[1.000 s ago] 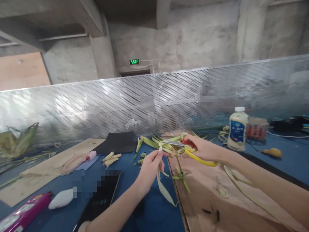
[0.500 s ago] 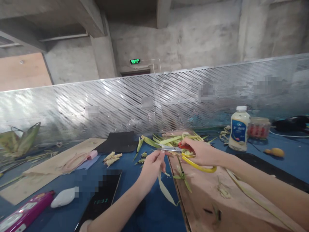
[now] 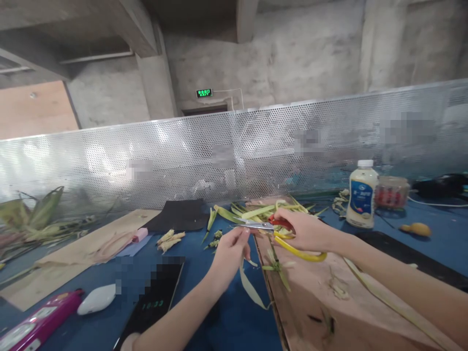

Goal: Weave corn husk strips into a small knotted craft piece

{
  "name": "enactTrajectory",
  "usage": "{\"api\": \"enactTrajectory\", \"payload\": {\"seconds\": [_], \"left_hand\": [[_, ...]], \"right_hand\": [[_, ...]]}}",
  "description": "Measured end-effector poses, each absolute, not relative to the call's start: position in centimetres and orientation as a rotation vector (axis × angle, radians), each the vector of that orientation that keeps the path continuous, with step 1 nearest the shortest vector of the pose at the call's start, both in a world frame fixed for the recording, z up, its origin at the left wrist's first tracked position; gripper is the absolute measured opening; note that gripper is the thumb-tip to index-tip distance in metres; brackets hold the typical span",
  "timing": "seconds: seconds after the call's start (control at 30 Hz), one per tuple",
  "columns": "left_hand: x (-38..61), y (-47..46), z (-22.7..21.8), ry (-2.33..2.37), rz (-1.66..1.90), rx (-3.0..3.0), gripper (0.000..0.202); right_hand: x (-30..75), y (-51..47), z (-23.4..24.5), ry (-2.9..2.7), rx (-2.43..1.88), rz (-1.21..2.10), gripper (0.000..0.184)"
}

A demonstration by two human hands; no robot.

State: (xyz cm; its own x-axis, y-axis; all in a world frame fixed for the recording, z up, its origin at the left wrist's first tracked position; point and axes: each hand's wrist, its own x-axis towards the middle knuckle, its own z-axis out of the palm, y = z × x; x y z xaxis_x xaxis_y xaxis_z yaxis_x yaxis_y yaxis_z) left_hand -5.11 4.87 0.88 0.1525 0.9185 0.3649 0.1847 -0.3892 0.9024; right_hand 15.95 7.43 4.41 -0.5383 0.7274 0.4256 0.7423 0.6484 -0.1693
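Observation:
My left hand pinches a pale strip of husk, whose long end hangs below the fingers over the blue table. My right hand grips a pair of scissors with red and yellow handles. The scissors' blades point left and lie just above my left fingertips, by the upper end of the strip. From here I cannot make out whether the blades touch it. Behind both hands lies a heap of green and pale husk strips.
A cardboard sheet with scraps lies at right. A milk bottle, a jar and a small yellow gourd stand beyond. To the left are a phone, a white case, a magenta device and black paper.
Almost nothing differs. The scissors and my right hand have shifted very slightly to the left; my left hand keeps its place on the husk strip.

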Motion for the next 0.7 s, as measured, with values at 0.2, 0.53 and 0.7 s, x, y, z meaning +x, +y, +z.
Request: {"api": "enactTrajectory", "payload": {"seconds": [0.2,0.53,0.7], "left_hand": [[-5.15,4.82,0.9,1.078,1.297,1.741,0.043],[-5.17,5.07,0.53,1.09,1.333,1.77,0.038],[-5.19,4.96,0.62,1.098,1.33,1.779,0.038]], "right_hand": [[15.96,7.45,4.51,-2.398,-1.149,-0.051,0.03],[15.94,7.33,4.53,-2.421,-1.143,-0.036,0.038],[15.91,7.3,4.49,-2.421,-1.144,-0.026,0.037]]}}
